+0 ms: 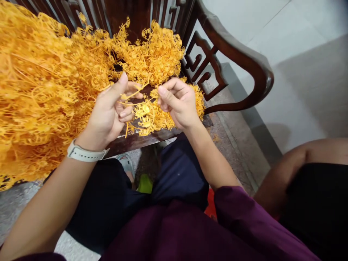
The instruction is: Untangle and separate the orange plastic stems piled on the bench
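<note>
My left hand [110,105], with a pale watch strap [86,153] at the wrist, has its lower fingers curled round a thin yellow plastic sprig [134,93]; its thumb points up. Close by on the right, my right hand [178,101] is closed in a pinch, thumb against forefinger. Whatever lies between those fingertips is too small to make out. Beneath and between both hands hangs or lies a brighter yellow plastic flower piece [146,109]. Behind them, a clump of orange-yellow plastic sprigs [159,54] rests on the bench seat.
A big heap of the same sprigs [40,90] fills the left side. The dark wooden bench [141,142] has a curved armrest [236,54] on the right. Another person's arm [293,170] shows at the right edge. A green object [145,184] is on the floor between the legs.
</note>
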`<state>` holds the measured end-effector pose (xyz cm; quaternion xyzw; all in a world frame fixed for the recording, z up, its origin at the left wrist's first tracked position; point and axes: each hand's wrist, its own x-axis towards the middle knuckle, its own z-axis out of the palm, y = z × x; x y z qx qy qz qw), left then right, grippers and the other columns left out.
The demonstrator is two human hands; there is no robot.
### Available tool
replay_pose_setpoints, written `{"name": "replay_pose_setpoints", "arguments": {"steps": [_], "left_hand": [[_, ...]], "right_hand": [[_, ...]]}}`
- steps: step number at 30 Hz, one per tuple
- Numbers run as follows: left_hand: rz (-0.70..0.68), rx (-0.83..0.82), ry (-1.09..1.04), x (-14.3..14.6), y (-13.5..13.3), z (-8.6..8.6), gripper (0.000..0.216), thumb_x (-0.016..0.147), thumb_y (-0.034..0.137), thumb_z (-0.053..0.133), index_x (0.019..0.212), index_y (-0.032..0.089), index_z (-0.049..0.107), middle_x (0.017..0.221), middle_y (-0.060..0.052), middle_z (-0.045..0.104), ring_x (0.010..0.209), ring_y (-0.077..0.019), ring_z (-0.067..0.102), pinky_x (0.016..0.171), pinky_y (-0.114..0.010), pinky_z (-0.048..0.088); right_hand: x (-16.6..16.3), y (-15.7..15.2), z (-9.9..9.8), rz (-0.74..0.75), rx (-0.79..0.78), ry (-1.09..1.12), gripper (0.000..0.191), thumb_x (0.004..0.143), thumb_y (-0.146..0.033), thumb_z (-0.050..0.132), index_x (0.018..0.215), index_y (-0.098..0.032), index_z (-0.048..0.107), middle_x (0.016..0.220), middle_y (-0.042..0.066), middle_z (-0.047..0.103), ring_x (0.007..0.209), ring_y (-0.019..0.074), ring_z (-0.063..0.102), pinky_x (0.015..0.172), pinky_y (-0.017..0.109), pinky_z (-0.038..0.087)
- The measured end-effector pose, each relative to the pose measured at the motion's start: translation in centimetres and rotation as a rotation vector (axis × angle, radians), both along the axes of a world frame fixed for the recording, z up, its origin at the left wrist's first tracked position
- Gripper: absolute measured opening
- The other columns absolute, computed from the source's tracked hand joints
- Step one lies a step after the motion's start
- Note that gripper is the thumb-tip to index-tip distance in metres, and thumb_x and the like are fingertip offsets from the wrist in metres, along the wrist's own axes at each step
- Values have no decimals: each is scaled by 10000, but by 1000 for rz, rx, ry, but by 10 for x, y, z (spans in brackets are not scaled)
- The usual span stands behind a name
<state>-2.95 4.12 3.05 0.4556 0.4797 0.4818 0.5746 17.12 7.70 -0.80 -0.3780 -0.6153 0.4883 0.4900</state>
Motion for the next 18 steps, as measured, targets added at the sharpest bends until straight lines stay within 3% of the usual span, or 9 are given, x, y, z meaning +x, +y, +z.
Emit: {"name": "replay_pose_setpoints", "arguments": {"steps": [3,7,12,18], "left_hand": [[17,10,69,2,-3,-4,426,948,656,733,965,234,784,934,-70,791,437,-49,301,431,-318,217],[-41,178,298,9,-8,-13,291,886,491,867,908,205,815,695,-8,697,506,-96,465,495,-286,355],[-113,366,441,12,-10,-14,219,916,399,807,925,187,858,822,-33,790,700,-162,643,614,-280,440],[-145,552,676,13,-15,-15,183,990,304,715,936,187,845,780,-3,777,643,-140,609,649,-291,412]], "right_hand": [[1,1,-3,-19,20,21,540,929,-774,712,924,-251,577,737,-19,582,590,111,517,507,262,446],[0,0,-5,-2,49,46,542,933,-777,706,927,-252,570,758,-15,580,601,113,524,512,267,461],[1,1,-6,-57,56,9,552,940,-784,691,905,-252,551,787,-1,564,672,136,567,532,272,475],[-5,-2,-10,-108,136,-49,530,955,-728,721,856,-236,551,808,7,561,787,153,623,650,292,535]]}}
